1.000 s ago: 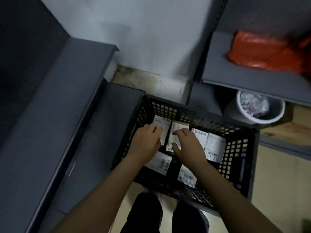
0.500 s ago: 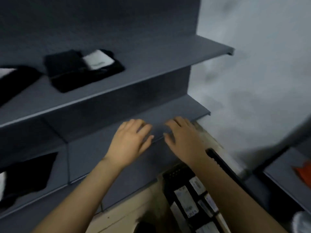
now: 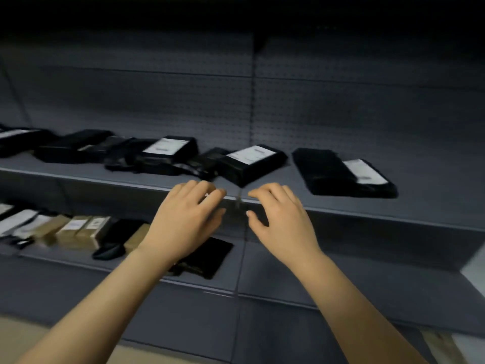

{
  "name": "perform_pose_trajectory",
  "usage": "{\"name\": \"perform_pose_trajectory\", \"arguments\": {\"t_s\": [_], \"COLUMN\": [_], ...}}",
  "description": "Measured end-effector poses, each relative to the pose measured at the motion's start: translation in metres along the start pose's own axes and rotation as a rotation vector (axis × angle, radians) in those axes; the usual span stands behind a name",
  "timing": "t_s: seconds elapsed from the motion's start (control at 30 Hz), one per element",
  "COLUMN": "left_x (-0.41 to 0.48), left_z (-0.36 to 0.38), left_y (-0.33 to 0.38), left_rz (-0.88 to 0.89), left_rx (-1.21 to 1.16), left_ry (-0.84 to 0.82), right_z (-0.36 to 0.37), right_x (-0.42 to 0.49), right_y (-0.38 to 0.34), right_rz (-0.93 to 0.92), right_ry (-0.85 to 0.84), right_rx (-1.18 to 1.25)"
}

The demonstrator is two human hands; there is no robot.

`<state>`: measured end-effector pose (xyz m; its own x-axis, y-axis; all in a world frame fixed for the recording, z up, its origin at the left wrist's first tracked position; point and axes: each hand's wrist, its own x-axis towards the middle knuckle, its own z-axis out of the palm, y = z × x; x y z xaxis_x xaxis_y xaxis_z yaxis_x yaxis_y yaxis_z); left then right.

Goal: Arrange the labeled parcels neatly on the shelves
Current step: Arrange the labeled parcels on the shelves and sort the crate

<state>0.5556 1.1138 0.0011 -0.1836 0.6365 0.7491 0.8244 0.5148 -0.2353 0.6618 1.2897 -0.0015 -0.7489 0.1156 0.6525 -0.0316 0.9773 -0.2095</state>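
Hands, then: what are they doing?

My left hand and right hand hover side by side at mid-frame, palms down, fingers loosely spread, holding nothing. They are apart, in front of the edge of the upper shelf.

And the parcels?

Black ones with white labels lie along that shelf: one labeled parcel just beyond my fingertips, turned askew, a second parcel right of it, more toward the left of the frame, some overlapping. On the lower shelf, a row of brown boxes sits at lower left, and a flat black parcel shows partly behind my left wrist. Blur hides the label print.
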Motion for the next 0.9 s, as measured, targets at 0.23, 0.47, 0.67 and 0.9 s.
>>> {"name": "perform_pose_trajectory", "arguments": {"t_s": [0.23, 0.47, 0.67, 0.9], "left_x": [-0.06, -0.103, -0.127, -0.144], "left_z": [-0.049, -0.077, -0.081, -0.07], "left_y": [-0.155, -0.289, -0.37, -0.441], "left_rz": [-0.07, -0.126, -0.231, -0.33], "left_rx": [0.143, 0.239, 0.299, 0.382], "left_ry": [-0.025, -0.063, -0.09, -0.125], "right_z": [0.09, 0.176, 0.234, 0.298], "right_x": [0.089, 0.166, 0.223, 0.287], "right_y": [-0.124, -0.224, -0.283, -0.317], "right_rz": [-0.097, -0.157, -0.212, -0.269], "right_ry": [0.008, -0.012, -0.036, -0.086], "right_rx": [0.125, 0.19, 0.279, 0.386]}}
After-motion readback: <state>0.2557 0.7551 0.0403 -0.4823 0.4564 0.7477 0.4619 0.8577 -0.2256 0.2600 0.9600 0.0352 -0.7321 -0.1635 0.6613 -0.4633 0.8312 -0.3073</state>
